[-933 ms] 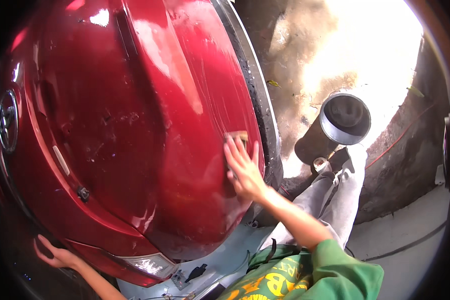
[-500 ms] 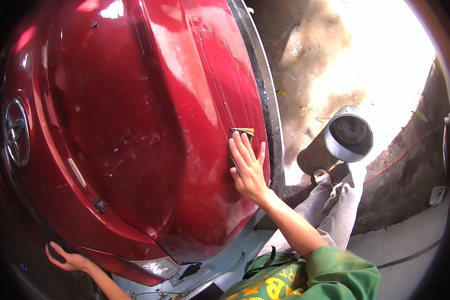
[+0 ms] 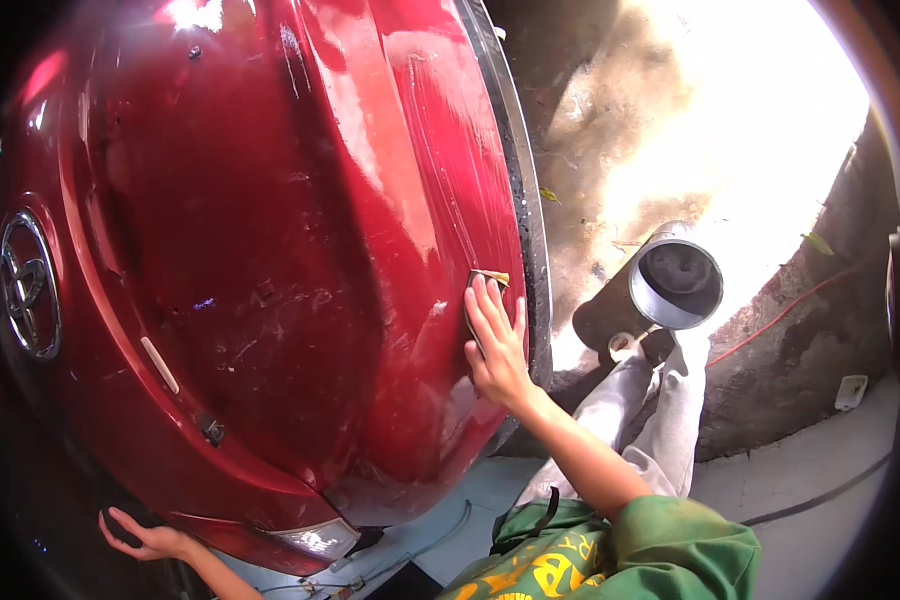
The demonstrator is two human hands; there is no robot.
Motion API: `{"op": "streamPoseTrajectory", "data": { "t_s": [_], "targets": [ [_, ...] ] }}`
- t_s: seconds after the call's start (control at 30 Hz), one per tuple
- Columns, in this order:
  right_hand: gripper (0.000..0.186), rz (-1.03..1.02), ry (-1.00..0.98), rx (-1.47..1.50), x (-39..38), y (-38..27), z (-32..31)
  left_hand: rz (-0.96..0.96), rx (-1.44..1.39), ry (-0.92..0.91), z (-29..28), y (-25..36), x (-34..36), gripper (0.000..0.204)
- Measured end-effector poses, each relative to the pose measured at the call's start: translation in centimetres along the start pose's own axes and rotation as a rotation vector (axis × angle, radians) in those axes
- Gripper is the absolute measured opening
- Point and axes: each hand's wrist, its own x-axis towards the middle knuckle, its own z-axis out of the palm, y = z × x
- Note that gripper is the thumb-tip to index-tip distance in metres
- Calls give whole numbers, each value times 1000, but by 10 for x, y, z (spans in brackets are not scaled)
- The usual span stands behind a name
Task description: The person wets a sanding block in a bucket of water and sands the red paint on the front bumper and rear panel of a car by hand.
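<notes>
My right hand (image 3: 497, 345) lies flat on the red painted panel of a car (image 3: 420, 400), close to its right edge. Under the fingers it presses a piece of folded sandpaper (image 3: 492, 276), dark with a tan edge showing; most of the piece is covered. Pale streaks run along the paint beyond the fingertips. At the lower left, my left hand (image 3: 148, 538) hovers beside the car's front corner, fingers curved and apart, holding nothing. The clear lamp (image 3: 320, 538) sits between my two arms.
A grey metal cylinder (image 3: 676, 285), open at the top, stands on the floor by my feet. A round chrome emblem (image 3: 30, 285) is at the car's far left. An orange cord (image 3: 780, 318) crosses the ground, and a dark cable (image 3: 820, 497) lies at lower right.
The view has shifted slightly, so the cylinder appears farther left and the emblem lower. My right hand stays on the sandpaper against the panel; my left hand remains open.
</notes>
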Motion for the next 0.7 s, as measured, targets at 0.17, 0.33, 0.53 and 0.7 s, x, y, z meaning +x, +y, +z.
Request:
{"op": "streamPoseTrajectory", "data": {
  "t_s": [0.17, 0.33, 0.53, 0.7],
  "targets": [
    [53, -215, 211, -125, 197, -3, -39, -12, -19, 14, 8, 12, -2, 24],
    [58, -340, 279, -139, 255, -8, -47, -71, -62, 39, 11, 22, 3, 27],
    [78, -63, -71, -90, 6, 5, -2, -78, 6, 50, 6, 14, -3, 27],
    [62, -311, 169, -270, 222, -3, -60, 5, 39, 47, 5, 13, -2, 23]
  ]
}}
